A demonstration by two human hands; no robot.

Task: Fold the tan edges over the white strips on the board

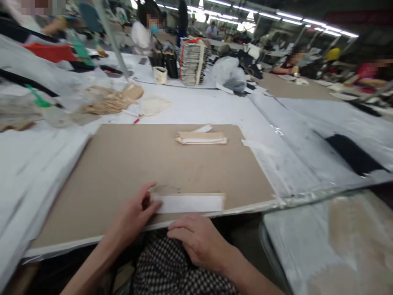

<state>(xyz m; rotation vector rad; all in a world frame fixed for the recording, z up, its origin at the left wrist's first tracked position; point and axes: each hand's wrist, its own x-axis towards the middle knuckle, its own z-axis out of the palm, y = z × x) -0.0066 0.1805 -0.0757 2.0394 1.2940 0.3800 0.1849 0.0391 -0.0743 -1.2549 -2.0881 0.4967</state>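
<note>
A white strip (193,203) with a thin tan border lies flat near the front edge of a brown board (123,164). At its left end, my left hand (136,211) rests with the thumb tip on the strip and the index finger stretched away from the thumb. My right hand (199,239) is just in front of the board's edge, below the strip. Its fingers are bent and close together; whatever may be under them is hidden. Farther back on the board lies a small stack of tan and white strips (201,138).
Behind the board are tan fabric pieces (113,98), a red pen-like item (136,121) and a bundled stack of sheets (194,61). A green-topped bottle (50,108) stands left. Black material (353,153) lies right. Other people work in the background.
</note>
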